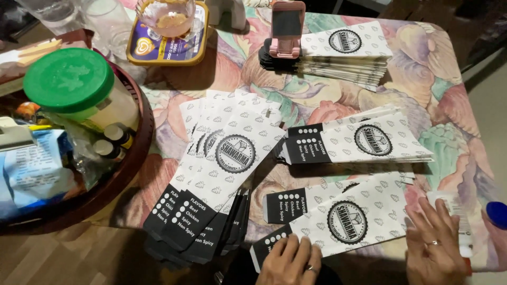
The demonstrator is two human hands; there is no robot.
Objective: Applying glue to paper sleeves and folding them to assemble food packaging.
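Observation:
My left hand [290, 261] rests flat on the black end of a white paper sleeve [348, 219] with a round black logo, at the table's near edge. My right hand [434, 245], a ring on one finger, lies spread next to that sleeve's right end, touching a white glue stick [458, 216] with a blue cap [497, 214]. A fanned stack of the same sleeves [222, 174] spreads to the left. Another stack of sleeves [364, 142] lies in the middle, and a neat pile [348, 53] sits at the back.
A round brown tray [141, 132] at left holds a green-lidded jar [71, 84], small bottles and packets. A pink phone stand [286, 31] stands on the back pile. A yellow tub [168, 37] with a glass bowl sits behind. The flowered tablecloth [438, 95] covers the table.

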